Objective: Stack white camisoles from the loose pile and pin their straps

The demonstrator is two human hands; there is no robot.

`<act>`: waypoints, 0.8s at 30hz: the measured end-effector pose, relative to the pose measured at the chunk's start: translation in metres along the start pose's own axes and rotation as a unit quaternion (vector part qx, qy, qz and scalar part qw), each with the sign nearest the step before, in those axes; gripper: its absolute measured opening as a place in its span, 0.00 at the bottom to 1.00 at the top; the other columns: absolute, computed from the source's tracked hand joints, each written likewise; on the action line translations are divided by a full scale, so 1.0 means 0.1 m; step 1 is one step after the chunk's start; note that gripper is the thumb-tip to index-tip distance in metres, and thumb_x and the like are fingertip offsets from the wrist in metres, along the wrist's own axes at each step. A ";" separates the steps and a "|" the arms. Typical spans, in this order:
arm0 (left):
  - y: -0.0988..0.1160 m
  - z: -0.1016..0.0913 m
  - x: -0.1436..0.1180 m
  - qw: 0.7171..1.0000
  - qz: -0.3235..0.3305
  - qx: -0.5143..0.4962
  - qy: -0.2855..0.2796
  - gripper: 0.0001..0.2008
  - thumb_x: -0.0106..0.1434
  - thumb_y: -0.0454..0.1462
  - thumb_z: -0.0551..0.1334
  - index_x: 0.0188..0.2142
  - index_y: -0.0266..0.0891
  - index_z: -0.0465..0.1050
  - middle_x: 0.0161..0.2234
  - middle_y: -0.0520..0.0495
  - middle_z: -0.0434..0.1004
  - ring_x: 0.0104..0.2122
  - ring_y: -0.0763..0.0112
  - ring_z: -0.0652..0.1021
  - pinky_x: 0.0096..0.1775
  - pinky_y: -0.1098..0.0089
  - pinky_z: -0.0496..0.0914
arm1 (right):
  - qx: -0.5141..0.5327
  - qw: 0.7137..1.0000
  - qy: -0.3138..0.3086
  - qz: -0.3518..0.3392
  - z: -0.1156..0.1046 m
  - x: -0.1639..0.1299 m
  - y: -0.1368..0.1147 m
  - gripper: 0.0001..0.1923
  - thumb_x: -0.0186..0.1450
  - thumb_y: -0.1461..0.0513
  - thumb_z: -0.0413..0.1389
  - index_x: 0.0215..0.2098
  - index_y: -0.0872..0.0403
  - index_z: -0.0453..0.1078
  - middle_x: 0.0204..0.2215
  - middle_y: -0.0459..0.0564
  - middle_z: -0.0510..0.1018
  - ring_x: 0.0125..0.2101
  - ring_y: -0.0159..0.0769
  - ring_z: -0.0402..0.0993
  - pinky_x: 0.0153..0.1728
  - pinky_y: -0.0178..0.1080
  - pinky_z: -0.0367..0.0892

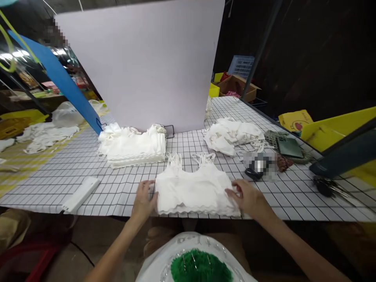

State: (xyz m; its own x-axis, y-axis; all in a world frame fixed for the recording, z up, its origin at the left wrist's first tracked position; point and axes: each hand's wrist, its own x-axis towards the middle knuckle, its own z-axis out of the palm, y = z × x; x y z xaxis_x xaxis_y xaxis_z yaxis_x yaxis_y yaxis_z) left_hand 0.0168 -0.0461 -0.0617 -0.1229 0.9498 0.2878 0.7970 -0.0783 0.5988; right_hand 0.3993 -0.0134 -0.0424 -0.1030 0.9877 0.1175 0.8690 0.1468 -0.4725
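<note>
A small stack of white strappy tops lies at the near edge of the checked table, straps pointing away from me. My left hand presses against the stack's left side. My right hand grips its right side, fingers curled on the fabric. A taller neat pile of the same white tops sits behind on the left. A loose heap of white tops lies behind on the right.
A big white board stands upright at the back, with a blue board leaning left of it. A white plastic bar lies near left. On the right are a green notebook, scissors and yellow bins.
</note>
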 end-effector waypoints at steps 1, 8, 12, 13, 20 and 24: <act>-0.04 -0.05 0.02 0.999 -0.031 0.013 -0.014 0.20 0.63 0.46 0.60 0.50 0.38 0.70 0.47 0.38 0.72 0.39 0.57 0.78 0.40 0.59 0.74 | 0.018 0.997 -0.019 0.069 -0.07 0.02 0.04 0.15 0.64 0.51 0.59 0.39 0.53 0.69 0.34 0.54 0.77 0.25 0.38 0.74 0.25 0.40 0.73; 0.05 -0.19 0.38 0.964 -0.142 0.084 -0.207 0.29 0.46 0.58 0.71 0.36 0.39 0.72 0.37 0.39 0.80 0.38 0.52 0.80 0.31 0.67 0.67 | 0.171 0.926 -0.181 0.285 -0.12 0.27 -0.04 0.39 0.49 0.46 0.72 0.48 0.61 0.67 0.32 0.57 0.78 0.19 0.36 0.73 0.10 0.36 0.65; 0.15 -0.10 0.52 0.950 -0.208 -0.024 -0.233 0.22 0.39 0.48 0.75 0.29 0.40 0.72 0.35 0.39 0.82 0.37 0.50 0.80 0.29 0.68 0.66 | 0.149 0.916 -0.209 0.309 -0.06 0.35 -0.24 0.36 0.46 0.50 0.75 0.44 0.61 0.70 0.24 0.51 0.76 0.19 0.38 0.73 0.12 0.37 0.67; 0.16 -0.09 0.53 0.945 -0.219 -0.049 -0.236 0.21 0.39 0.46 0.75 0.28 0.40 0.73 0.34 0.40 0.82 0.37 0.50 0.81 0.29 0.68 0.67 | 0.144 0.917 -0.209 0.307 -0.06 0.36 -0.27 0.34 0.44 0.52 0.75 0.43 0.60 0.71 0.24 0.51 0.76 0.20 0.38 0.74 0.14 0.36 0.68; 0.21 -0.03 0.48 0.928 -0.245 -0.175 -0.219 0.16 0.51 0.44 0.72 0.33 0.36 0.75 0.37 0.38 0.84 0.36 0.56 0.83 0.29 0.68 0.74 | 0.244 0.893 -0.145 0.349 -0.08 0.32 -0.31 0.28 0.49 0.56 0.74 0.41 0.60 0.70 0.27 0.50 0.77 0.23 0.35 0.74 0.18 0.35 0.69; 0.22 0.06 0.44 0.918 -0.276 -0.215 -0.187 0.16 0.50 0.42 0.74 0.32 0.34 0.74 0.35 0.36 0.83 0.35 0.54 0.83 0.29 0.66 0.75 | 0.281 0.887 -0.154 0.332 -0.03 0.27 -0.34 0.24 0.47 0.61 0.75 0.36 0.60 0.71 0.25 0.49 0.78 0.23 0.34 0.74 0.18 0.33 0.67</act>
State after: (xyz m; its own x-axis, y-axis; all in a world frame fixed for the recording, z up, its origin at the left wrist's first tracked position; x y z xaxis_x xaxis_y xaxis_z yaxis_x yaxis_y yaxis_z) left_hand 0.0329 -0.0043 -0.0402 -0.1624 0.9124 -0.3757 0.3585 0.4093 0.8390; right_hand 0.3683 0.0079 -0.0204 0.1394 0.8211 -0.5535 0.4171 -0.5556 -0.7192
